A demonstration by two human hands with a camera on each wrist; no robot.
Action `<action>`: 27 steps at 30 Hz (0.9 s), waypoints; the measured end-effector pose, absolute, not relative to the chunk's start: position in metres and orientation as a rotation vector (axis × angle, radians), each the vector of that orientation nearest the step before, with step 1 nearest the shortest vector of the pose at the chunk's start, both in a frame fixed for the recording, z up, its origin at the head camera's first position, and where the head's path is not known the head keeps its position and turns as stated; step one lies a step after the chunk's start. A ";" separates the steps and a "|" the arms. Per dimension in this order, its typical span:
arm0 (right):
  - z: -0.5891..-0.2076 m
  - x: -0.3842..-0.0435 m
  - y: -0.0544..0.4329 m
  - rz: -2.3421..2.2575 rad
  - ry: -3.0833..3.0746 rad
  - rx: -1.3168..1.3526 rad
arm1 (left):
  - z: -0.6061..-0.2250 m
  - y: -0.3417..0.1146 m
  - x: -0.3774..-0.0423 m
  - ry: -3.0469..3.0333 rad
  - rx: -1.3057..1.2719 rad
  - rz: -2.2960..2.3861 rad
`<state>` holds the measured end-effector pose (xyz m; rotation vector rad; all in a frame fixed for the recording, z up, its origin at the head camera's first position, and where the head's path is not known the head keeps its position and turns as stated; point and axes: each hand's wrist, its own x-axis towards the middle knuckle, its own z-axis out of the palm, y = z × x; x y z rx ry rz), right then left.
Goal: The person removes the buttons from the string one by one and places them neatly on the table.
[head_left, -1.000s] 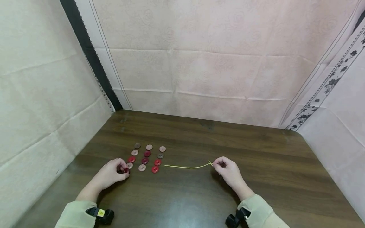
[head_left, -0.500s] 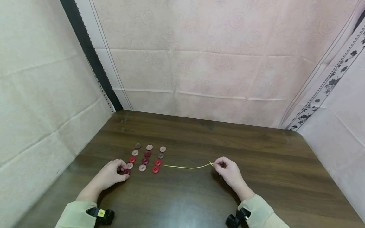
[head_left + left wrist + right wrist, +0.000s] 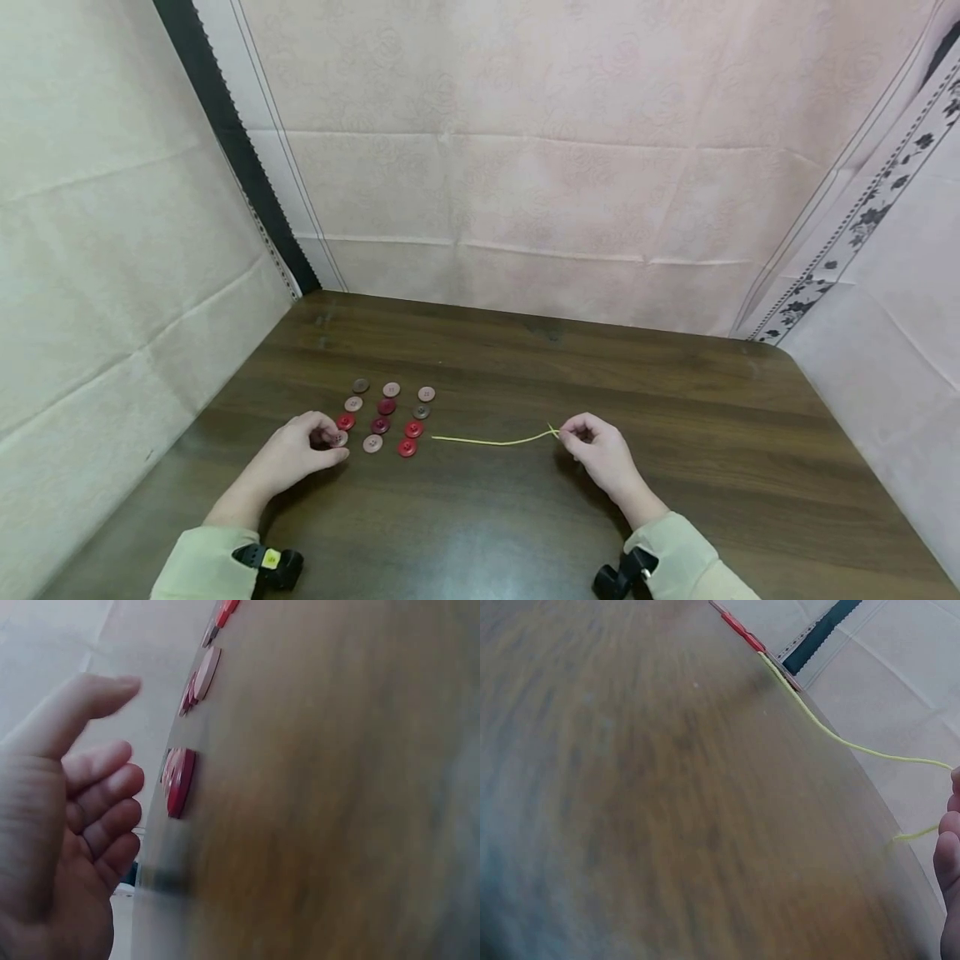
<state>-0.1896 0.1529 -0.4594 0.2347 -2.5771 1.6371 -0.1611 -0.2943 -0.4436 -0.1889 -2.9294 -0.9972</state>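
My left hand point(image 3: 294, 455) hovers at the near end of the left column of buttons, beside a pale button point(image 3: 341, 439). Its thumb and fingers stand apart with nothing between them in the left wrist view, just off a dark red button point(image 3: 180, 786) on the table. The head view hides that dark red button behind the hand. My right hand point(image 3: 602, 454) pinches the end of a thin yellow string point(image 3: 487, 442) between thumb and fingertips. The string runs left along the table to the red buttons point(image 3: 407, 448). A short tail shows by the fingers point(image 3: 949, 855).
Round buttons stand in three columns: pale, brown, red and dark red point(image 3: 380, 425). They lie left of centre on the brown wooden table point(image 3: 480, 517). Pale cloth hangs point(image 3: 525, 192) rise behind the table and on both sides.
My left hand has lifted slightly, and its fingers have come off the dark red button. The right hand and the string keep their place.
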 end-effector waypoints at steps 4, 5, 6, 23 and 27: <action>-0.459 -0.189 0.153 1.635 -2.575 0.238 | -0.440 -0.287 -0.163 -2.908 -0.155 -1.052; -0.460 -0.189 0.153 1.636 -2.574 0.241 | -0.439 -0.285 -0.163 -2.905 -0.151 -1.063; -0.460 -0.189 0.153 1.634 -2.573 0.243 | -0.439 -0.283 -0.164 -2.900 -0.144 -1.075; -0.463 -0.192 0.155 1.584 -2.555 0.266 | -0.442 -0.234 -0.182 -2.815 -0.256 -1.127; -0.462 -0.192 0.156 1.551 -2.560 0.271 | -0.442 -0.223 -0.185 -2.807 -0.288 -1.151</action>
